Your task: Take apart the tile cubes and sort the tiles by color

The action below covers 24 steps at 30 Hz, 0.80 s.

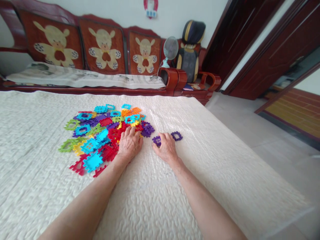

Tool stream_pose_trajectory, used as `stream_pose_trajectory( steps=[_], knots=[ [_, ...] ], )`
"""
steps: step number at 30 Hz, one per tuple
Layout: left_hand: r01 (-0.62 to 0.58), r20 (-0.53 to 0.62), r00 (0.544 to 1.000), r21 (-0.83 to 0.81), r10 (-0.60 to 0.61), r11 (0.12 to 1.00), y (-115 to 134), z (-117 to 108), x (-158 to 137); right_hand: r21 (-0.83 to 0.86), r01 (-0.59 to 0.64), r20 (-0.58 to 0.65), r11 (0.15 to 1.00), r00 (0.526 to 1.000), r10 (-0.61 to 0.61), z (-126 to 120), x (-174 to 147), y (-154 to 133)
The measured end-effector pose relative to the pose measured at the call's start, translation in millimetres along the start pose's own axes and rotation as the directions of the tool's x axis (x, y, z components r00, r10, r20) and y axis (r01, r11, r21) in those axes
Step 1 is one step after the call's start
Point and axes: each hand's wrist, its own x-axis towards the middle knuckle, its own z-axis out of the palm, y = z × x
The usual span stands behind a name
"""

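A pile of interlocking plastic building tiles (93, 161) in blue, red, purple, green, yellow and orange lies on the quilted cover. My left hand (130, 143) rests on the pile's right edge, over red tiles, with its fingers stretched out. Right of the pile, my right hand (165, 146) has thumb and fingers closed on a purple window tile (156, 140), which lies at the cover's surface. Another purple tile (176, 136), with an open middle, lies just beyond that hand to the right. Several purple tiles (148, 129) sit between my hands at the pile's edge.
The quilted cream cover (145, 206) spreads over the table under my arms. Behind it stand a wooden sofa (172, 81) with bear-patterned cushions (106, 46), a small fan (171, 48) and a chair with a massage pad (188, 61). Tiled floor (237, 116) lies to the right.
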Motion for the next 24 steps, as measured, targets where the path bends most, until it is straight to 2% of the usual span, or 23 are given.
stream_pose_trajectory(
  steps=[4,6,8,11,13,16,19,21,24],
  knots=[
    [-0.011,-0.002,1.000,0.002,0.011,1.000,0,-1,0,0.122,0.187,0.035,0.975,0.981,-0.193,-1,1,3],
    [-0.007,-0.004,1.000,0.004,0.007,1.000,0,-1,0,0.099,0.144,-0.007,0.985,0.990,-0.144,-2,1,2],
    [-0.005,-0.006,1.000,0.010,0.005,1.000,0,0,0,0.026,0.021,-0.034,0.999,0.999,-0.020,-2,0,-2],
    [-0.012,-0.008,1.000,0.023,0.012,1.000,0,1,0,-0.080,-0.086,-0.011,0.993,0.996,0.085,1,-2,-9],
    [-0.013,-0.012,1.000,0.033,0.013,0.999,-1,2,0,-0.075,-0.057,0.025,0.996,0.998,0.059,3,-2,-12],
    [-0.017,-0.016,1.000,0.047,0.018,0.999,-1,1,0,0.043,0.039,0.024,0.998,0.999,-0.040,0,2,-13],
    [-0.028,-0.011,1.000,0.051,0.029,0.998,-1,1,0,0.127,0.114,-0.100,0.985,0.990,-0.101,-11,8,-3],
    [-0.027,-0.011,1.000,0.049,0.028,0.998,-2,2,0,0.130,0.124,-0.212,0.984,0.973,-0.095,-22,12,13],
    [-0.017,-0.016,1.000,0.051,0.018,0.999,-3,4,-1,0.122,0.022,-0.341,0.992,0.940,0.021,-37,14,48]
  ],
)
